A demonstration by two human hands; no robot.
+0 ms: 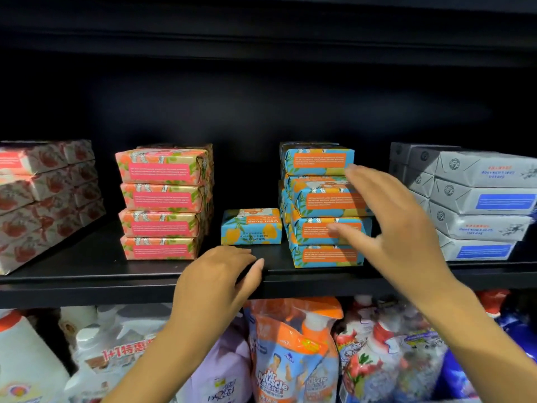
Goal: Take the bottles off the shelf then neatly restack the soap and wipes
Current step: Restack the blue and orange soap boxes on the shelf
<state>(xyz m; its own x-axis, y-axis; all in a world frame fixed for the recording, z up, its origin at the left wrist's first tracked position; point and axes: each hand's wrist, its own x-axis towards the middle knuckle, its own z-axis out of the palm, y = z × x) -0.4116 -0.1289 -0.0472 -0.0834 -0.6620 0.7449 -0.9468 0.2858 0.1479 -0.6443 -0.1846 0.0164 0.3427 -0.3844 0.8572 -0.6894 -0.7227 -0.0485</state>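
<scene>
Reaching the spread right hand (401, 228) at the crooked blue soap stack (322, 205), likely to straighten it. Resting the loose, empty left hand (215, 280) on the shelf (87, 283) by one stray bar (251, 226).

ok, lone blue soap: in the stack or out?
Out: blue soap sits alone on the shelf, left of the blue stack, print upside down.
</scene>
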